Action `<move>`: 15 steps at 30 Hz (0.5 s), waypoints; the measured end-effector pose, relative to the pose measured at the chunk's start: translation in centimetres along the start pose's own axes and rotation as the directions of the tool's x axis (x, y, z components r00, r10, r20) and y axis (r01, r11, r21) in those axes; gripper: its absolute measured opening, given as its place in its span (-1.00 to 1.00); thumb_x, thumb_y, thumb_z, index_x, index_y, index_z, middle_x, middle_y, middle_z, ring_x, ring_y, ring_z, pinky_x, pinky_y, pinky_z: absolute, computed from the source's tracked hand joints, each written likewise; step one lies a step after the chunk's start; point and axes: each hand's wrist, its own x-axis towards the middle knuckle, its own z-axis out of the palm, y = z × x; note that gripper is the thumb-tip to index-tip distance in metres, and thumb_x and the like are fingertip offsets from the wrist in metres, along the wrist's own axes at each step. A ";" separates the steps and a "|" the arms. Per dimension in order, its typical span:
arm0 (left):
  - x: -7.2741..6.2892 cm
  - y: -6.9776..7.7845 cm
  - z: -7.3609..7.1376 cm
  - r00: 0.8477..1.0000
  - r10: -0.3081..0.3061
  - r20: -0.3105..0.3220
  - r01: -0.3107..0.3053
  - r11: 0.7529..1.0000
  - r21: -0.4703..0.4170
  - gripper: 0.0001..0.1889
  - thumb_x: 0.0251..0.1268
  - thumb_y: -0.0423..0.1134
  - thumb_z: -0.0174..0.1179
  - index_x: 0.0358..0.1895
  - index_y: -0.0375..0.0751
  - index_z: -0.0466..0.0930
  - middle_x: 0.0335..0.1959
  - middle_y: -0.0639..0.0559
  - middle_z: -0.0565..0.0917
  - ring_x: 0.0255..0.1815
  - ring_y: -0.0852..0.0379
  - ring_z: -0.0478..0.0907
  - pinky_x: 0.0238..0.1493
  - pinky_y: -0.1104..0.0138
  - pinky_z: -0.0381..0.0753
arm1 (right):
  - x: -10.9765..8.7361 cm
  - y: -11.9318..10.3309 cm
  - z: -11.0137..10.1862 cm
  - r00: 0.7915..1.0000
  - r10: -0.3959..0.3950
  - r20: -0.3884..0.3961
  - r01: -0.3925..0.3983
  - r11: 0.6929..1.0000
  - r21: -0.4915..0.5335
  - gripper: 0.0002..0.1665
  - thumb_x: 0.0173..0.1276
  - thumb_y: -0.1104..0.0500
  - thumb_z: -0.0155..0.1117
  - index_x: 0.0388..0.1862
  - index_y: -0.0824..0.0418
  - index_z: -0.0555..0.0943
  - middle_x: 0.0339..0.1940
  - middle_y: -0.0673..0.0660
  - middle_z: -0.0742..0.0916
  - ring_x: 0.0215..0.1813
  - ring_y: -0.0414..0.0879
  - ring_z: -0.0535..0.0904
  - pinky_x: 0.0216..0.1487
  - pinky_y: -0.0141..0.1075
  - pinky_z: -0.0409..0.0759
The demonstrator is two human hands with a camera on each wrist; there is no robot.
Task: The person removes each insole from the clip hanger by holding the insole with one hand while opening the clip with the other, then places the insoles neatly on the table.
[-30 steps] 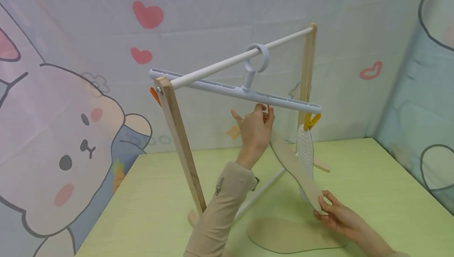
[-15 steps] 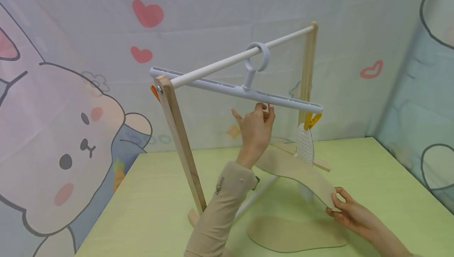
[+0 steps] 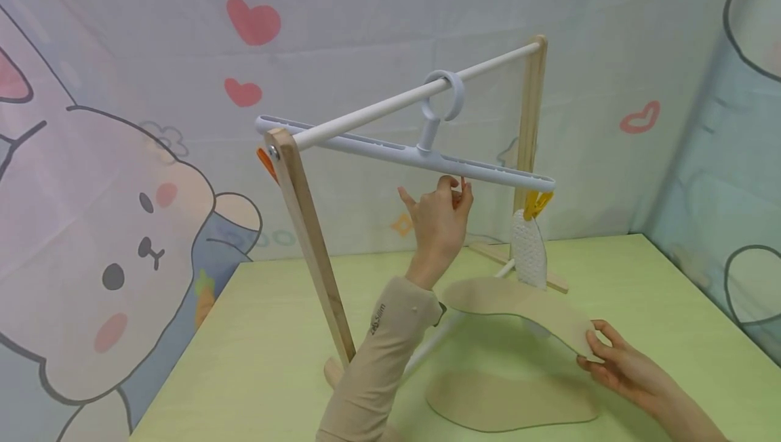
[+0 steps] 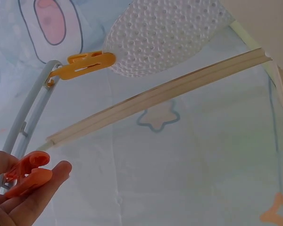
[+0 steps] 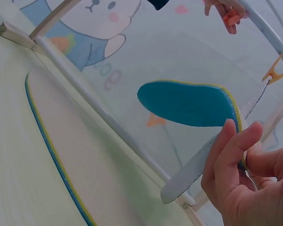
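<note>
Just below the pale blue hanger (image 3: 390, 152), my left hand (image 3: 441, 228) pinches an orange clip (image 4: 34, 182), whose jaws look spread with nothing between them. My right hand (image 3: 628, 367) holds a beige insole (image 3: 518, 298) by its near end. It droops in the air over the table, and its teal underside shows in the right wrist view. A second beige insole (image 3: 509, 403) lies flat on the table below it. From the hanger's right end a yellow clip (image 3: 538, 205) holds a white, bumpy insole (image 3: 528, 249), whose lower part is hidden in the head view.
The hanger hooks over the white rod (image 3: 378, 111) of a wooden stand, with posts (image 3: 311, 245) at both sides. Another orange clip (image 3: 266, 164) hangs at the hanger's left end. A lower bar (image 3: 436, 340) runs near the green table (image 3: 256, 333).
My right hand has moved right and slightly down, drawing the beige insole's upper end away from the orange clip; the insole now lies flatter. The hanging white insole has turned. My left hand stays put.
</note>
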 end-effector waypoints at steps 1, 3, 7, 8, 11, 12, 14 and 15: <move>0.0 0.0 0.0 1.000 -0.003 -0.001 0.003 1.000 0.000 -0.75 0.32 -0.12 -0.06 -0.25 -0.20 0.52 -0.49 0.12 0.72 -0.35 0.18 0.67 0.26 -0.23 -0.10 | -0.1 -0.1 0.0 1.000 -0.001 -0.006 0.001 1.000 -0.004 -0.59 0.49 0.19 -0.51 -0.12 -0.11 0.38 -0.17 -0.02 0.55 -0.15 -0.24 0.54 -0.26 -0.57 0.50; 0.0 -0.1 0.0 1.000 -0.012 -0.003 0.012 1.000 -0.006 -0.75 0.32 -0.11 -0.05 -0.25 -0.21 0.52 -0.48 0.12 0.72 -0.34 0.17 0.67 0.27 -0.23 -0.10 | -0.2 -0.1 0.0 1.000 -0.009 -0.015 0.009 1.000 -0.018 -0.59 0.49 0.18 -0.50 -0.12 -0.11 0.38 -0.18 -0.01 0.55 -0.15 -0.24 0.54 -0.26 -0.57 0.50; -0.1 -0.1 0.0 0.999 -0.036 0.008 0.036 0.998 -0.042 -0.75 0.29 -0.11 -0.02 -0.23 -0.23 0.50 -0.47 0.10 0.72 -0.30 0.15 0.67 0.28 -0.21 -0.12 | -0.4 -0.2 -0.1 1.000 -0.017 -0.026 0.016 0.999 -0.037 -0.59 0.49 0.18 -0.49 -0.11 -0.12 0.39 -0.17 -0.02 0.53 -0.15 -0.24 0.54 -0.26 -0.57 0.50; -0.1 -0.1 0.0 0.999 -0.041 0.012 0.041 0.998 -0.052 -0.75 0.29 -0.11 -0.01 -0.23 -0.24 0.50 -0.46 0.09 0.72 -0.30 0.14 0.67 0.28 -0.21 -0.12 | -0.5 -0.2 -0.1 0.999 -0.020 -0.026 0.019 0.999 -0.038 -0.59 0.49 0.17 -0.50 -0.10 -0.12 0.39 -0.16 -0.03 0.52 -0.15 -0.24 0.54 -0.26 -0.57 0.50; -0.1 -0.1 0.0 0.998 -0.054 0.024 0.056 0.995 -0.082 -0.74 0.27 -0.11 0.01 -0.21 -0.26 0.50 -0.45 0.07 0.73 -0.30 0.13 0.67 0.29 -0.20 -0.13 | -0.6 -0.3 -0.1 1.000 -0.025 -0.018 0.024 0.999 -0.026 -0.57 0.49 0.18 -0.52 -0.09 -0.11 0.39 -0.15 -0.04 0.51 -0.13 -0.23 0.54 -0.25 -0.56 0.51; -0.1 -0.1 0.0 0.998 -0.057 0.028 0.059 0.994 -0.090 -0.74 0.27 -0.12 0.02 -0.19 -0.27 0.50 -0.44 0.06 0.73 -0.30 0.13 0.67 0.29 -0.20 -0.13 | -0.6 -0.4 -0.1 1.000 -0.025 -0.014 0.024 0.999 -0.020 -0.57 0.49 0.18 -0.52 -0.09 -0.11 0.39 -0.15 -0.04 0.50 -0.13 -0.22 0.54 -0.24 -0.56 0.51; -0.2 -0.2 0.0 0.998 -0.061 0.031 0.064 0.993 -0.104 -0.72 0.27 -0.11 0.03 -0.16 -0.28 0.49 -0.42 0.04 0.73 -0.29 0.13 0.67 0.29 -0.20 -0.14 | -0.7 -0.5 0.0 1.000 -0.028 -0.002 0.028 1.000 -0.013 -0.57 0.49 0.18 -0.53 -0.08 -0.09 0.38 -0.14 -0.05 0.50 -0.12 -0.22 0.54 -0.23 -0.55 0.51; -0.2 -0.2 0.0 0.997 -0.064 0.032 0.067 0.992 -0.109 -0.71 0.26 -0.11 0.03 -0.14 -0.29 0.48 -0.40 0.04 0.73 -0.29 0.13 0.67 0.29 -0.20 -0.14 | -0.7 -0.5 0.1 1.000 -0.026 0.002 0.026 1.000 -0.009 -0.57 0.49 0.18 -0.53 -0.08 -0.09 0.38 -0.14 -0.05 0.50 -0.11 -0.22 0.55 -0.23 -0.55 0.51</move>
